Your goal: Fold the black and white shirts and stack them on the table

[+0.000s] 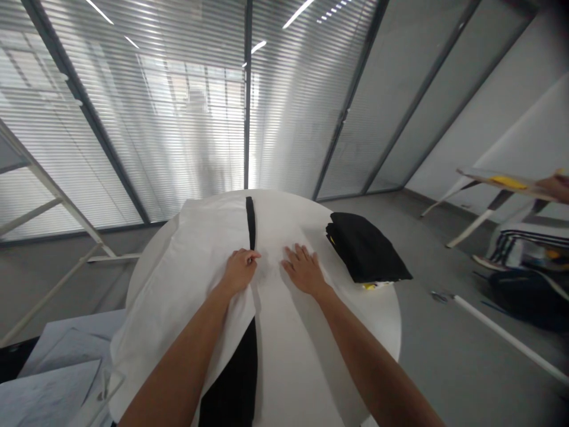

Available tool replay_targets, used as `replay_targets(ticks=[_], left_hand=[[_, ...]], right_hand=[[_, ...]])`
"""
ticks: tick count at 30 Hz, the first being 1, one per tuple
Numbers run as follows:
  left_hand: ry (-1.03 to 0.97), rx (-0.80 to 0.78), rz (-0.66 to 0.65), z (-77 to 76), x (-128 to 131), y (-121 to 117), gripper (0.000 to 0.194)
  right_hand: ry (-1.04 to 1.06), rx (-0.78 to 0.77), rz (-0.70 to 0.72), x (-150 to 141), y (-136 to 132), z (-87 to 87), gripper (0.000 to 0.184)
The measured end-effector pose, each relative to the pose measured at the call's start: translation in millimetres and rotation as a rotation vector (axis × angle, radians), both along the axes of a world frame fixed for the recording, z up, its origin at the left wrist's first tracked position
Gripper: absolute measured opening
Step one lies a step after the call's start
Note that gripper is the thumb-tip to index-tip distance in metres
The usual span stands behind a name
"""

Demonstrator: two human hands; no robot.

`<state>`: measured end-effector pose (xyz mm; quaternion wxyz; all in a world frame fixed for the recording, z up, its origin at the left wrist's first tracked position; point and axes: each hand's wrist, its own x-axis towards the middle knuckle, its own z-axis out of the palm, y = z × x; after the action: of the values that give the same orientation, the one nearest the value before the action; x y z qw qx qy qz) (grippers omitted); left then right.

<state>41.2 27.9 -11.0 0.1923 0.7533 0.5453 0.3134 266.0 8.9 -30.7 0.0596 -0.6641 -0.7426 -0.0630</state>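
A white cloth (186, 267) covers the left half of the round white table (288, 356). Black fabric (235, 373) lies beneath it and shows along its right edge, as a narrow strip at the far end and a wider piece near me. My left hand (239, 271) is on that edge, its fingers curled and pinched at the white cloth; the exact grip is partly hidden. To the right, my right hand (306, 271) rests flat on the bare tabletop, fingers spread. Beyond it sits a folded black fabric stack (368, 246), with yellow and white showing at its edges.
White papers (57, 362) lie at lower left, below a pale metal frame (57, 196). At right, another person's hand (555, 187) is by a low table (528, 185). A white pole (507, 332) and dark bag (524, 296) are on the floor. Glass partitions with blinds stand behind.
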Motion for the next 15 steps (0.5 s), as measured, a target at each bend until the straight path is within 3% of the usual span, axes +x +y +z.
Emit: replay_targets(ticks=[10,15], left_hand=[[0.020,-0.009,-0.001,8.9,1,-8,0.030],[-0.076,-0.015,0.029,10.2,2,-15,0.030]], right_hand=[[0.042,0.011,0.020,4,-1,4.7,0.059],[0.078,-0.014,0.025,6,-2,7.6,0.060]])
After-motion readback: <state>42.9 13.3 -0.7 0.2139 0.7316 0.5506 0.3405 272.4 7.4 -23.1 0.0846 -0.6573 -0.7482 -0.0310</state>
